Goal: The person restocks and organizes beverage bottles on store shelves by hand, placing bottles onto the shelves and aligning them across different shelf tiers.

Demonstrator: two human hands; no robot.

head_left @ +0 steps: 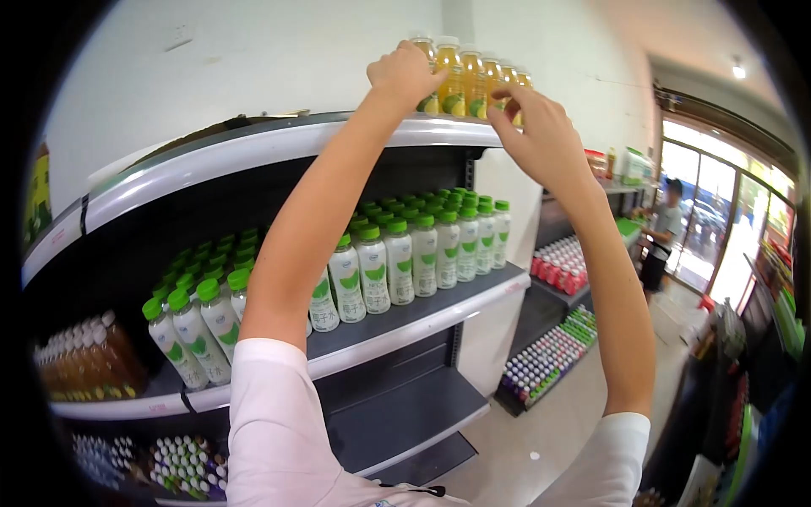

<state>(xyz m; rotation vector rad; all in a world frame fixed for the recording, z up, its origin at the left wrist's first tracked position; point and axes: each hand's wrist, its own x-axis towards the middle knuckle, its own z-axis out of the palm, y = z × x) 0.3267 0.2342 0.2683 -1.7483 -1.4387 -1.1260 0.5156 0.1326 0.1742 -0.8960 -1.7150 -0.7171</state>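
Several yellow drink bottles with pale caps [450,76] stand in a group at the right end of the top shelf [296,139]. My left hand [407,74] is at the left side of this group, its fingers curled against the leftmost bottle and covering part of it. At the right front of the group is my right hand [536,127], fingers apart and bent, near the lower part of the bottles. Nothing shows inside it. On the shelf below, white bottles with green caps [372,270] stand in rows, partly hidden behind my left forearm.
Brown bottles [93,359] stand at the far left of the middle shelf [439,308]. Small bottles [182,465] fill the bottom left. Across the aisle are red-and-white packs [560,266] and crates of small bottles [549,355]. A person [663,232] stands near the glass doors.
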